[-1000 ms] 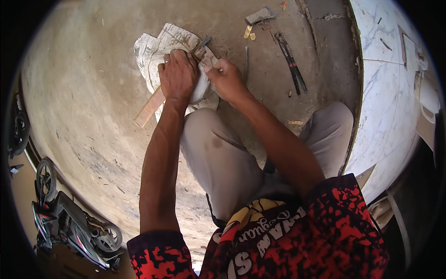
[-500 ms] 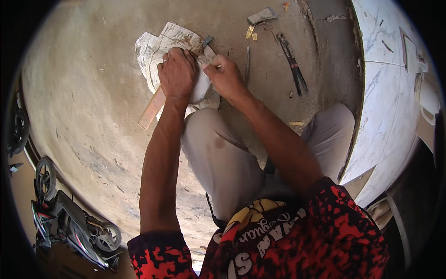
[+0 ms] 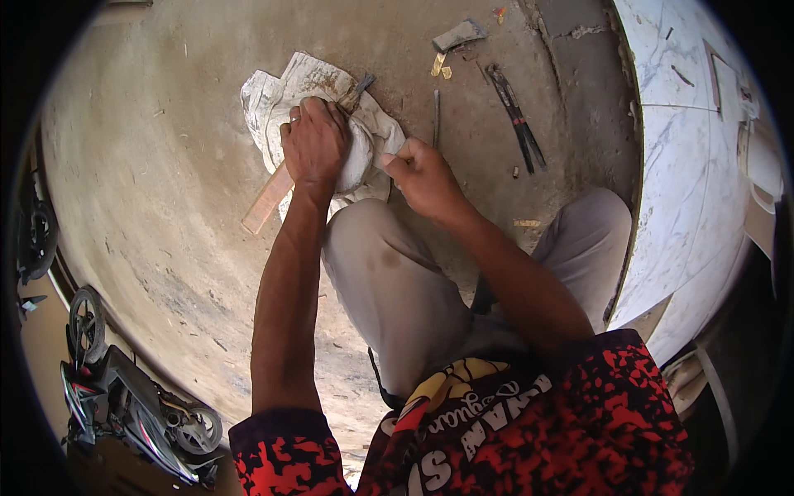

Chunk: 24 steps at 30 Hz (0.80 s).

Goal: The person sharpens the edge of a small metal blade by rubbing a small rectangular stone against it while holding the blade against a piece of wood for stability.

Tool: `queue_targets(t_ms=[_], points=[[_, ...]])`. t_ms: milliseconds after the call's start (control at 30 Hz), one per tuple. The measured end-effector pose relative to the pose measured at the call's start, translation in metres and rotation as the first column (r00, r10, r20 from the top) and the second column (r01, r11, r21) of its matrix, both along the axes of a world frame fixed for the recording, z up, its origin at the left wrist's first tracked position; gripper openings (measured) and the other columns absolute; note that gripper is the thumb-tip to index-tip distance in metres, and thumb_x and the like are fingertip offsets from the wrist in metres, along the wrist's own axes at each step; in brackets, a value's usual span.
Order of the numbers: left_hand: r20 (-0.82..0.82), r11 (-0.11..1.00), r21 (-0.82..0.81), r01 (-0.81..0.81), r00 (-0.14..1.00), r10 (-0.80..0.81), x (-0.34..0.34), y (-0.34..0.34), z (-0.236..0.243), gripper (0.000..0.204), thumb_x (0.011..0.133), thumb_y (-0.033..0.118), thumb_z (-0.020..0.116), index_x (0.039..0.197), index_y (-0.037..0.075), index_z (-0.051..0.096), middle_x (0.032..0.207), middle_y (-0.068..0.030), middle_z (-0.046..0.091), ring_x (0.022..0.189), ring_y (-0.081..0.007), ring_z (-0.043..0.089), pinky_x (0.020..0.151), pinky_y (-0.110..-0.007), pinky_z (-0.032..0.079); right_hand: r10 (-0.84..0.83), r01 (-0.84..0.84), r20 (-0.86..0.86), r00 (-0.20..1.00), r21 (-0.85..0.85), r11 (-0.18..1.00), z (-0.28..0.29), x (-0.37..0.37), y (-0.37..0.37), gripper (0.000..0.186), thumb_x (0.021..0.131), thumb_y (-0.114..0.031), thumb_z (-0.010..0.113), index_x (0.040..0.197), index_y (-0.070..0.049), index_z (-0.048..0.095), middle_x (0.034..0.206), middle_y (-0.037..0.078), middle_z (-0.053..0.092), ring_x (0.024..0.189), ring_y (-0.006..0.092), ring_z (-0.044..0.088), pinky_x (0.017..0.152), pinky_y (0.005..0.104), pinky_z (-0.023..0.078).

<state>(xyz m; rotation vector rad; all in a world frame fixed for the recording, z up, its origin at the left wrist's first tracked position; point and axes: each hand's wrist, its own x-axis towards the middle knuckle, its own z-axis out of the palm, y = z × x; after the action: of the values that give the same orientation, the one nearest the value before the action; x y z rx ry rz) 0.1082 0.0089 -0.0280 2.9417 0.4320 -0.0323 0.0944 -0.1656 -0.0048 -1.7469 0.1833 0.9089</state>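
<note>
A crumpled, dirt-stained white cloth (image 3: pixel 281 91) lies bunched on the concrete floor in front of my knee. My left hand (image 3: pixel 314 145) is closed over it with fingers curled down, pressing the bundle. From beneath that hand a flat wooden piece (image 3: pixel 269 201) sticks out toward the lower left; its other end is hidden. A small dark grey piece (image 3: pixel 365 82) pokes out at the cloth's upper right. My right hand (image 3: pixel 426 178) pinches the cloth's right edge between thumb and fingers and holds it drawn out to the side.
Long pliers with black handles (image 3: pixel 521 132) lie at the right, near a thin grey rod (image 3: pixel 437 118). Farther off are a grey block-like piece (image 3: pixel 459 35) and small yellow scraps (image 3: pixel 438 64). White marble-patterned slabs (image 3: pixel 670 182) border the right; a motorcycle (image 3: pixel 136 405) is at lower left.
My right hand has moved right and nearer to me, pulling a fold of the white cloth outward. My left hand stays on the bundle.
</note>
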Motion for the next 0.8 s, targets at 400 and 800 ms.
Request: queue_targets(t_ms=[400, 800], points=[[0.01, 0.998, 0.036, 0.043, 0.999, -0.044, 0.008, -0.003, -0.001, 0.025, 0.093, 0.028, 0.048, 0.087, 0.004, 0.052, 0.088, -0.0149, 0.061, 0.09, -0.0331, 0.058, 0.078, -0.046, 0.042, -0.058, 0.06, 0.187, 0.981, -0.007, 0.998, -0.012, 0.027, 0.024, 0.025, 0.09, -0.023, 0.064, 0.082, -0.001, 0.057, 0.07, 0.006, 0.059, 0.065, 0.0094, 0.051, 0.06, 0.0294, 0.044], [0.012, 0.999, -0.013, 0.049, 0.999, -0.049, 0.006, -0.006, 0.001, 0.024, 0.093, 0.027, 0.048, 0.085, 0.005, 0.052, 0.087, -0.0145, 0.061, 0.091, -0.032, 0.058, 0.077, -0.045, 0.041, -0.096, 0.096, 0.065, 0.993, 0.002, 0.995, -0.015, 0.042, 0.035, 0.028, 0.087, -0.025, 0.065, 0.082, 0.002, 0.059, 0.076, 0.016, 0.063, 0.071, 0.0241, 0.061, 0.07, 0.0371, 0.048]])
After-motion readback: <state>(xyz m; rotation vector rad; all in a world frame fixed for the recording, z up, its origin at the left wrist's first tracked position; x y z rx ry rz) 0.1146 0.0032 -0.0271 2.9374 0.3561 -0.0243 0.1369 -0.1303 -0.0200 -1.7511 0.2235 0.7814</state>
